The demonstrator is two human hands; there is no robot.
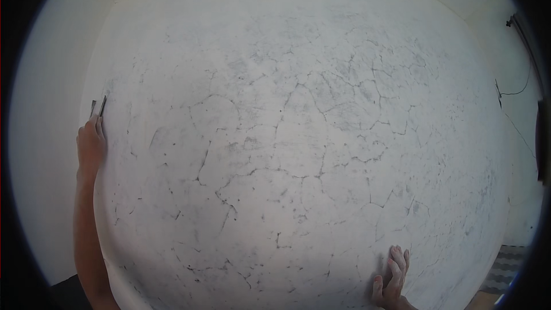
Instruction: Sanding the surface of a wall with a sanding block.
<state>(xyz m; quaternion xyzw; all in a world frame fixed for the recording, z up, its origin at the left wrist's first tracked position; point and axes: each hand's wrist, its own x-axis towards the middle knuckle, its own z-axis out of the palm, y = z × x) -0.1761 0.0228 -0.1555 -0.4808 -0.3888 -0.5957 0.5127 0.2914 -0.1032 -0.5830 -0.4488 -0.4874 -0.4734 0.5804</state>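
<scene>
A large white wall [258, 155] covered in dark cracks and grey scuffs fills most of the view. At the far left, my left hand [91, 137] grips what look like two thin metal blades, perhaps scrapers or putty knives [102, 105], pointing upward. The tip of the right-hand blade lies at a grey smudge on the wall, near the left corner; the handles are hidden in the fist. Low at the right, my right hand [394, 271] is against or close to the wall, its fingers apart and dusted white, holding nothing.
A plain side wall [51, 116] meets the cracked wall at the left. On the right side wall hang thin dark wires [512, 93] beside a dark-edged object [540, 142]. A grey patterned surface [501, 269] shows at the lower right.
</scene>
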